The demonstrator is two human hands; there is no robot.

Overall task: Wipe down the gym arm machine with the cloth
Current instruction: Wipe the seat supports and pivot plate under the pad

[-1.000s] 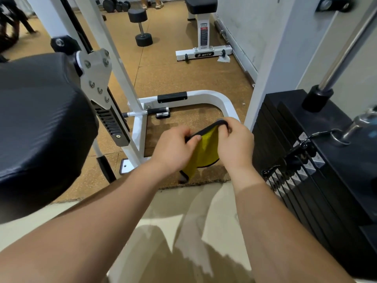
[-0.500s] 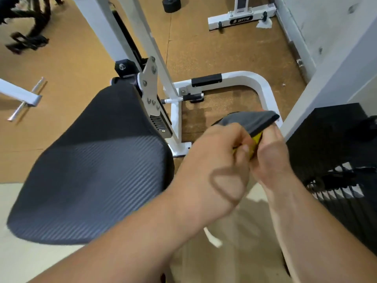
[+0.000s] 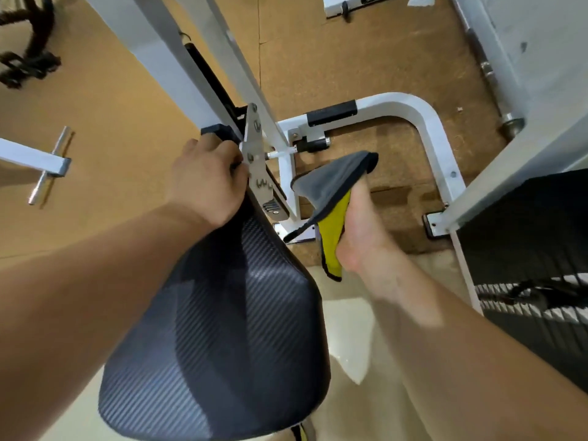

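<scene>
The arm machine's black ribbed pad (image 3: 222, 345) fills the lower middle, fixed to a white frame (image 3: 229, 62) by a steel bracket (image 3: 259, 173). My left hand (image 3: 206, 183) grips the far top edge of the pad, right beside the bracket. My right hand (image 3: 359, 230) holds a grey and yellow cloth (image 3: 331, 198) in the air to the right of the pad, clear of the machine. The cloth drapes over the fingers, which are mostly hidden beneath it.
A black weight stack (image 3: 525, 265) stands at the right behind a white upright (image 3: 509, 173). The white curved base tube (image 3: 423, 122) lies on the brown cork floor. A barbell (image 3: 490, 74) rests along the wall. Another white bar end (image 3: 47, 163) juts in at the left.
My left hand let go of the cloth and moved left to grip the top of the pad. My right hand now holds the cloth alone. The view tilted further down.
</scene>
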